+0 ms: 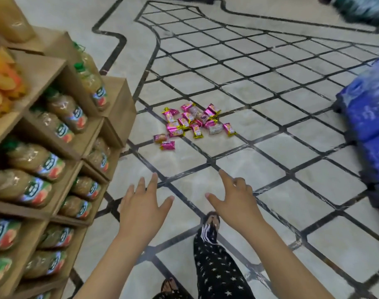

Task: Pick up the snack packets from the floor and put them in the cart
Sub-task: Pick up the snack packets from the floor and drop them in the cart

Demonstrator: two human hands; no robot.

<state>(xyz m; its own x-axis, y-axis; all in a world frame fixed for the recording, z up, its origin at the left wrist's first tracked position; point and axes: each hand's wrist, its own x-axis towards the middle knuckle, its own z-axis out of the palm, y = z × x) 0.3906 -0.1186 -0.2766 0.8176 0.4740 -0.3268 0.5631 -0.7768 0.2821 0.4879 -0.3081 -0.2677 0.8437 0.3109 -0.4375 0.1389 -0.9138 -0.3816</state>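
Floor: I see the floor, pale tiles with a dark grid.
Snack packets: snack packets heaped on floor ahead, well apart from my hands.
Left hand: left hand spread wide, empty.
Right hand: right hand loosely open, empty.
Around: shelf with juice bottles left; blue packs right.

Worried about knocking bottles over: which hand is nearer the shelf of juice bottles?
Left. The left hand hovers just right of the shelf; the right hand is farther right, over the floor.
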